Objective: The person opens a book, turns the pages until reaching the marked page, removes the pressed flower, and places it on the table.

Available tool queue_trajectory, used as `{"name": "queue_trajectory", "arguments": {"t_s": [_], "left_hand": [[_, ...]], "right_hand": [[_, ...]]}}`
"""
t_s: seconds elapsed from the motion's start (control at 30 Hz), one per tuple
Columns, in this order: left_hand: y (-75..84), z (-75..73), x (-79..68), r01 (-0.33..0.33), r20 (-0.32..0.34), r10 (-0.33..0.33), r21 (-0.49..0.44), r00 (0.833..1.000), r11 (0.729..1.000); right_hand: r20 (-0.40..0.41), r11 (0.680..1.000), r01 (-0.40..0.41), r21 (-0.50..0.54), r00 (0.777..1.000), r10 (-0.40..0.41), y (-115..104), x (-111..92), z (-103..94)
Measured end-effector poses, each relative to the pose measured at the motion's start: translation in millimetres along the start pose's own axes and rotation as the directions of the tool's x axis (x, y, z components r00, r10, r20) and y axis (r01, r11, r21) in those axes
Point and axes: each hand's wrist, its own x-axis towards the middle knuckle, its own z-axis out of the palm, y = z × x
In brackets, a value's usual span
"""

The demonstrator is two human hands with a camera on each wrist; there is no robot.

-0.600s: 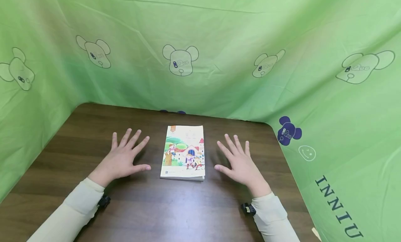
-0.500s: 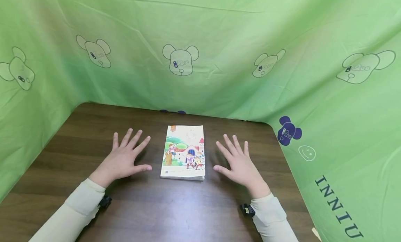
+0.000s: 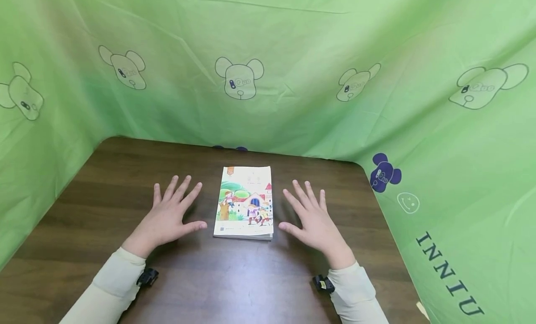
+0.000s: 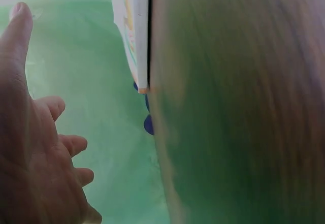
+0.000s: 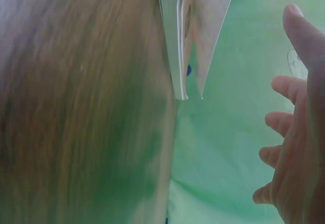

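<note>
A paperback book with a coloured cartoon cover lies face up on the brown wooden table, between the two hands. My left hand is spread with the palm down to the left of the book, its thumb close to the book's lower left corner. On the other side my right hand is spread in the same way, thumb tip just off the right edge. Neither hand holds anything. In the right wrist view the cover of the book stands lifted from the pages along that side. The left wrist view shows the book's edge flat and closed.
A green cloth printed with bear heads hangs around the back and both sides of the table. Black wrist cameras sit at both cuffs, the left camera and the right camera. A small pale piece shows at the right table edge.
Both hands have moved inward toward the book, the right one more clearly, with fingers still spread. The book lies in the same place; the head view has shifted slightly.
</note>
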Motion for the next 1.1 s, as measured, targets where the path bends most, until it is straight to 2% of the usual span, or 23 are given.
{"name": "queue_trajectory", "arguments": {"t_s": [0.47,0.7,0.93,1.1], "left_hand": [[20.2,11.7,-1.4,0.021,-0.021,-0.025,-0.158,0.999,0.987],[28.9,16.8,-6.5,0.02,0.009,-0.018,-0.333,1.0,0.943],[36.2,23.2,-4.1,0.035,0.001,-0.037,-0.363,0.999,0.931],[42.9,25.9,1.6,0.038,0.007,-0.038,-0.368,0.999,0.929]], "right_hand": [[-0.042,0.997,0.016,0.07,0.999,-0.013,-13.7,3.7,2.4],[-0.066,0.992,0.028,0.126,0.998,-0.02,-22.3,-1.2,4.1],[-0.099,0.987,0.056,0.152,0.994,-0.041,-27.2,1.6,6.2],[-0.071,0.981,0.074,0.178,0.996,-0.062,-30.8,3.1,11.6]]}}
